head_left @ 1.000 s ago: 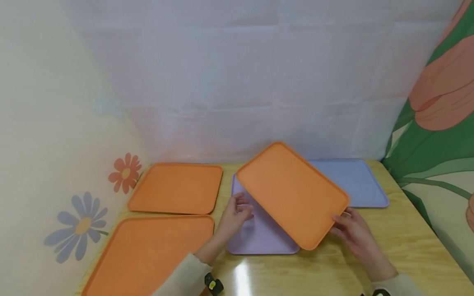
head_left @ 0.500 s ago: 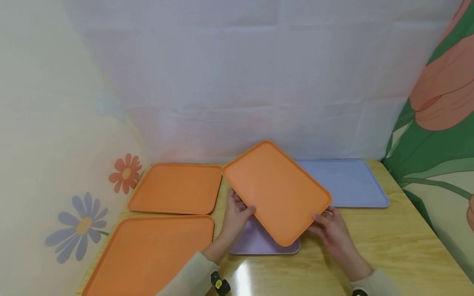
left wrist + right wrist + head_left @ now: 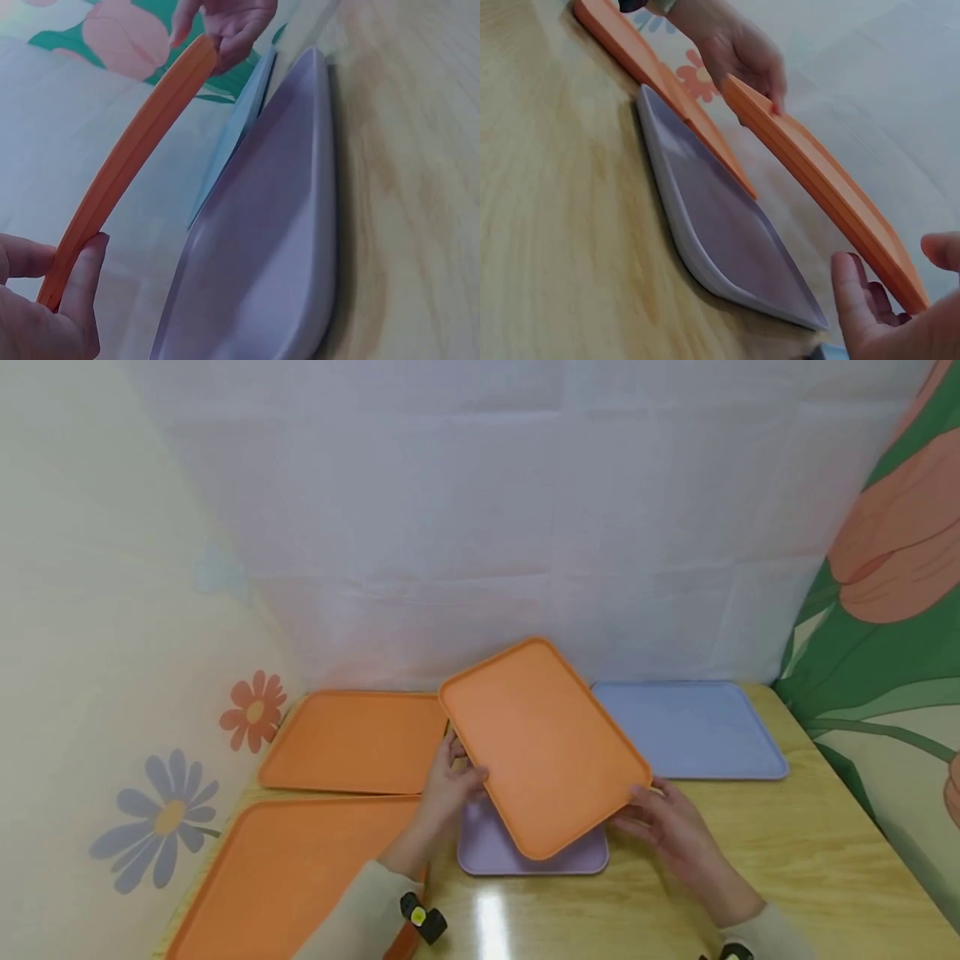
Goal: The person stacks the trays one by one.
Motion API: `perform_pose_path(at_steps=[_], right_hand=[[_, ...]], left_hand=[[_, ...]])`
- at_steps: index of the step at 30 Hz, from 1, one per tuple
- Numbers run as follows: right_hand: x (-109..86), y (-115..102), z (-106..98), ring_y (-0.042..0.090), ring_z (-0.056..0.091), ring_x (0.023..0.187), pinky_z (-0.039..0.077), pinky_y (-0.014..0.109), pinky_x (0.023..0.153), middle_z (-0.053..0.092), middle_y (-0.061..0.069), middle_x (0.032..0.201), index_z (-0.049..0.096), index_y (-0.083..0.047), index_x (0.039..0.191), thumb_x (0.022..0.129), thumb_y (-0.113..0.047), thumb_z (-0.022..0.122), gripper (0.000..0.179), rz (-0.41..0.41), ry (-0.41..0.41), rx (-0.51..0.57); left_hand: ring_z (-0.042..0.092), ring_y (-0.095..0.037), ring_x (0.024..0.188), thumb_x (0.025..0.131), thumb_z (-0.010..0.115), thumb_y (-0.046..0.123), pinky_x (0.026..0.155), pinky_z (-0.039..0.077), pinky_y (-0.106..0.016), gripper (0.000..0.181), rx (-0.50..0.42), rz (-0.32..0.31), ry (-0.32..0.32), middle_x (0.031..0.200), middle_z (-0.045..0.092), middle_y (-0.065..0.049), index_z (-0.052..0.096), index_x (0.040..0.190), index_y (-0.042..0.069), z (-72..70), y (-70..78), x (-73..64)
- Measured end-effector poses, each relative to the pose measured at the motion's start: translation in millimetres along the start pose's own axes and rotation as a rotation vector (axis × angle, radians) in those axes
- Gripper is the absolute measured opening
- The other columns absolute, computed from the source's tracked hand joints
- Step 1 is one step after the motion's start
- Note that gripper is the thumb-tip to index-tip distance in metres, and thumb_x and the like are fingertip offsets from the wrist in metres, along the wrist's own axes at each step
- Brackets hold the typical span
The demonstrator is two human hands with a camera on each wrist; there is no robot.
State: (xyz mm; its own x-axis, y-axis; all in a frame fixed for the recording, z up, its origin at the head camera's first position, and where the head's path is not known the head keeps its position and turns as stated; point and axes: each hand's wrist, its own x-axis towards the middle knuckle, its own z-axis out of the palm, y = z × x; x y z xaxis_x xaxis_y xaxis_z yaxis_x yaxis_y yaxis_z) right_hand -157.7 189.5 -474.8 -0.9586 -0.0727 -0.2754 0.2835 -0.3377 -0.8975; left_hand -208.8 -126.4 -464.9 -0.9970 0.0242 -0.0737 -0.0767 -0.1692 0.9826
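An orange tray [image 3: 546, 747] hangs tilted in the air between both hands, turned so a corner points toward the person. My left hand [image 3: 448, 785] pinches its left edge, thumb over the rim and fingers beneath, as the left wrist view also shows on the orange tray [image 3: 131, 165]. At the lower right edge, near a corner, my right hand [image 3: 667, 822] holds the tray with the thumb at the rim and fingers underneath. Below lies a purple tray [image 3: 491, 852] on the table, largely covered in the head view but plainer in the right wrist view.
Two more orange trays lie on the left: a rear orange tray [image 3: 352, 739] and a front orange tray [image 3: 300, 868]. A blue tray [image 3: 693, 731] sits at the back right, near the white cloth backdrop [image 3: 480, 527]. The wooden table [image 3: 810, 835] extends to the right.
The raised orange tray has shifted left and turned slightly. My left hand, earlier apart from it, has taken hold of its left edge. My right hand has moved left with it.
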Motion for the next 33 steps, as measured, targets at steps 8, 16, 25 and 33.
perform_pose_path(at_steps=[8,16,25,33], right_hand=[[11.7,-28,-19,0.011,0.066,0.106,0.056,0.034,0.093,0.062,0.003,0.124,0.016,0.006,0.156,0.107,-0.027,0.050,0.068,0.018,-0.177,-0.238],[31.5,-46,-20,0.019,0.064,0.115,0.053,0.041,0.099,0.049,0.024,0.145,0.016,0.006,0.157,0.108,-0.025,0.047,0.066,-0.002,-0.297,-0.385],[47.0,-46,-14,0.021,0.067,0.108,0.055,0.048,0.096,0.063,0.013,0.129,0.022,0.001,0.158,0.105,-0.021,0.054,0.066,0.007,-0.352,-0.431],[51.2,-41,-9,0.017,0.066,0.099,0.059,0.045,0.083,0.062,0.009,0.115,0.019,-0.001,0.160,0.099,-0.008,0.061,0.075,0.016,-0.327,-0.444]], left_hand=[[0.063,-0.013,0.081,0.089,0.057,-0.013,0.065,0.059,-0.029,0.088,0.002,-0.061,-0.096,0.134,0.037,-0.020,0.011,0.161,0.005,-21.1,8.3,3.7],[0.064,-0.013,0.085,0.091,0.061,-0.007,0.068,0.059,-0.030,0.089,0.126,-0.099,-0.240,0.137,0.040,-0.023,0.007,0.162,0.004,-34.6,12.7,1.5],[0.060,-0.014,0.081,0.092,0.063,-0.001,0.064,0.057,-0.029,0.087,0.215,-0.122,-0.338,0.139,0.036,-0.024,0.011,0.161,0.004,-38.4,10.1,0.5],[0.059,-0.014,0.082,0.092,0.063,-0.001,0.063,0.056,-0.030,0.081,0.209,-0.144,-0.347,0.137,0.036,-0.022,0.017,0.159,0.004,-39.4,11.5,1.9]])
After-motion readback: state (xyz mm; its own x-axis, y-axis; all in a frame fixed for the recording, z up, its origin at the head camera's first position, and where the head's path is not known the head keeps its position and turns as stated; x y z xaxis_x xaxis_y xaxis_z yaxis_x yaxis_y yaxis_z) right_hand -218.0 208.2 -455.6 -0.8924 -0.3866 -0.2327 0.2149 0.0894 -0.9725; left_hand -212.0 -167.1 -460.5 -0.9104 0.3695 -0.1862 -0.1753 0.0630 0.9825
